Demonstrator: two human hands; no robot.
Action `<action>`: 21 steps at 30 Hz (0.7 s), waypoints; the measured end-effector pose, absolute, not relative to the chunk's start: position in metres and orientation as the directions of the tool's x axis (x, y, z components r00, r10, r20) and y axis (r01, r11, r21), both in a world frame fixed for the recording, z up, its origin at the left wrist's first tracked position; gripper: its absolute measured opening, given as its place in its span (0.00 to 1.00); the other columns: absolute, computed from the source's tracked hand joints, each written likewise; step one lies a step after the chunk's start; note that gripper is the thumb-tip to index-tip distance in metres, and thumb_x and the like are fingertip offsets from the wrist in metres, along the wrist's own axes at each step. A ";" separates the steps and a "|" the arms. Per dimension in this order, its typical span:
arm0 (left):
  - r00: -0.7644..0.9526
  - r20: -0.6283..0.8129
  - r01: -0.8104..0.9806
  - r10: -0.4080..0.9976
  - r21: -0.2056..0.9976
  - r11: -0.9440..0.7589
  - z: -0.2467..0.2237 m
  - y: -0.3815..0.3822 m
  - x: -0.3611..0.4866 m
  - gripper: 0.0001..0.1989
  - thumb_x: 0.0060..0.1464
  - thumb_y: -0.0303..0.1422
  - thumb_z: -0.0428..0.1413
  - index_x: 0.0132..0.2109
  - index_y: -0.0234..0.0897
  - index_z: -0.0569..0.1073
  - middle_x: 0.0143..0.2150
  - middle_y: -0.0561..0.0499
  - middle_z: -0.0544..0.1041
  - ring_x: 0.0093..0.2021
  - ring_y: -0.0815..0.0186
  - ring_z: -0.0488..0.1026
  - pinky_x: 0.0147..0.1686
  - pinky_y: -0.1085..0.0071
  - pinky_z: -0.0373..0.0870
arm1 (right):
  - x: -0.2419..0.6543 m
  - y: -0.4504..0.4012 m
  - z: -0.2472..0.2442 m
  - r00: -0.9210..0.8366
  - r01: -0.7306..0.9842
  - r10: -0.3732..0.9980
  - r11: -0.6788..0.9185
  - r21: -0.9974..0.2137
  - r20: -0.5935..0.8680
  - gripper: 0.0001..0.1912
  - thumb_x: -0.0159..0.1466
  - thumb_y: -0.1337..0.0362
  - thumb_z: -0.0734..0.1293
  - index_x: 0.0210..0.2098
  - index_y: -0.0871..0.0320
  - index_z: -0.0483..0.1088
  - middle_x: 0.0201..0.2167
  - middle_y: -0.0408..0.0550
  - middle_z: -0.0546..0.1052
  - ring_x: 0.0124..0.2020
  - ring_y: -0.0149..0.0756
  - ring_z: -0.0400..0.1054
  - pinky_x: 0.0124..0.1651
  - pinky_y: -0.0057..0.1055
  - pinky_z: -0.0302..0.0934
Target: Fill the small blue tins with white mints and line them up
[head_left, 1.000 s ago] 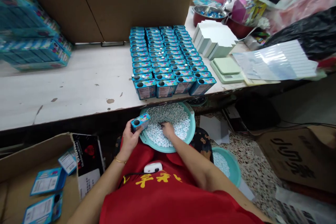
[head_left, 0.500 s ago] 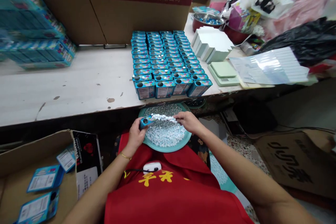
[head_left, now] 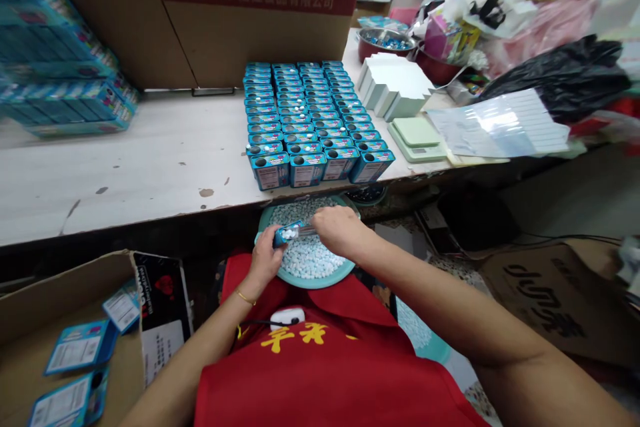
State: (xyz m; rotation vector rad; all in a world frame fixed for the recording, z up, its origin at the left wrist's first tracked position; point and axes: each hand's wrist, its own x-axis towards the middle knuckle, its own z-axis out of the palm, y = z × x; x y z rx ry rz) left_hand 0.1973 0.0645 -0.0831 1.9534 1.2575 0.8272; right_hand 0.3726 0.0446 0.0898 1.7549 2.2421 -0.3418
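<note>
My left hand point(head_left: 264, 257) is wrapped round a small blue box point(head_left: 280, 239), tilted over the green basin point(head_left: 320, 283). White pellets, which look like candies, show at the box's open end. My right hand point(head_left: 339, 230) is closed on a narrow greyish scoop point(head_left: 307, 231), its tip at the mouth of the box; the fingers hide most of it. Below both hands, loose white pellets point(head_left: 313, 257) fill the basin, which rests on my lap over a red apron point(head_left: 320, 373).
Rows of upright blue boxes point(head_left: 310, 127) stand on the white table point(head_left: 150, 173). To their right are white cartons point(head_left: 395, 83) and a pale green scale point(head_left: 417, 139). A cardboard box point(head_left: 117, 360) at lower left holds several blue boxes. Another pellet-filled basin point(head_left: 433, 347) sits low right.
My right hand has moved left and turned over, bringing the scoop to the box. The row of pellets that lay along the scoop is gone from it, and pellets now show in the box mouth.
</note>
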 end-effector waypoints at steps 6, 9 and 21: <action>0.272 0.104 0.414 0.957 0.885 -0.214 -0.087 0.067 0.189 0.18 0.47 0.29 0.53 0.48 0.37 0.66 0.44 0.47 0.72 0.45 0.60 0.69 0.47 0.63 0.65 | 0.407 0.027 0.070 -0.145 0.989 0.925 0.140 -0.038 -0.352 0.17 0.61 0.72 0.55 0.41 0.55 0.71 0.40 0.52 0.74 0.42 0.36 0.69 0.40 0.27 0.59; 0.260 0.086 0.391 0.962 0.901 -0.186 -0.085 0.068 0.177 0.18 0.48 0.31 0.53 0.48 0.37 0.66 0.43 0.47 0.72 0.44 0.61 0.70 0.46 0.64 0.66 | 0.436 0.020 0.025 -0.025 0.999 0.920 0.004 -0.054 -0.391 0.17 0.61 0.72 0.55 0.41 0.53 0.72 0.41 0.50 0.74 0.44 0.36 0.68 0.41 0.27 0.59; 0.142 0.037 0.374 0.989 0.923 -0.088 -0.091 0.066 0.148 0.19 0.49 0.37 0.56 0.48 0.38 0.65 0.43 0.49 0.72 0.42 0.64 0.70 0.45 0.66 0.66 | 0.365 0.044 -0.127 0.062 0.847 0.920 -0.254 -0.468 -0.387 0.17 0.61 0.72 0.57 0.45 0.60 0.73 0.44 0.50 0.76 0.46 0.37 0.68 0.46 0.26 0.59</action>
